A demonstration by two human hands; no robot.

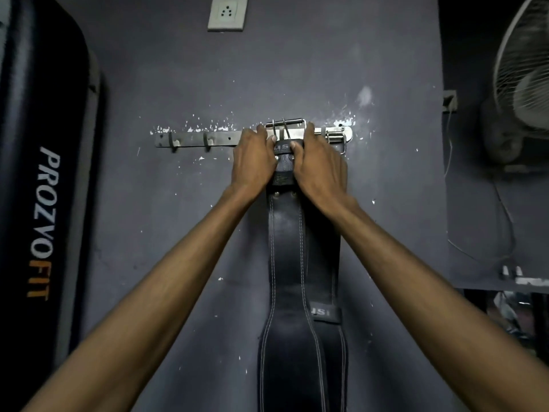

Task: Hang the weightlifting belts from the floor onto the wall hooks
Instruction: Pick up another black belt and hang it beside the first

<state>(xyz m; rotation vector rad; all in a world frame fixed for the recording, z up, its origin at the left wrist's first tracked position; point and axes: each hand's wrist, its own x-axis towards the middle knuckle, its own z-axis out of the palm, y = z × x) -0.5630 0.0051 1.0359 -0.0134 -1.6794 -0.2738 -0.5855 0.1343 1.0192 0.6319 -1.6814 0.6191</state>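
Note:
A black leather weightlifting belt [286,251] with white stitching hangs down the dark wall, its steel buckle [286,126] up at the metal hook rail [193,139]. My left hand [252,162] grips the belt's top at the buckle's left side. My right hand [319,165] grips it at the right side. A second black belt [332,263] hangs behind it, its own buckle [337,138] on a hook at the rail's right end. The hook under the front buckle is hidden by my fingers.
Two bare hooks [173,142] [207,141] stick out on the rail's left part. A black PROZOFIT pad [41,188] stands at the left. A wall socket [227,13] sits above. A fan [523,84] and cables are at the right.

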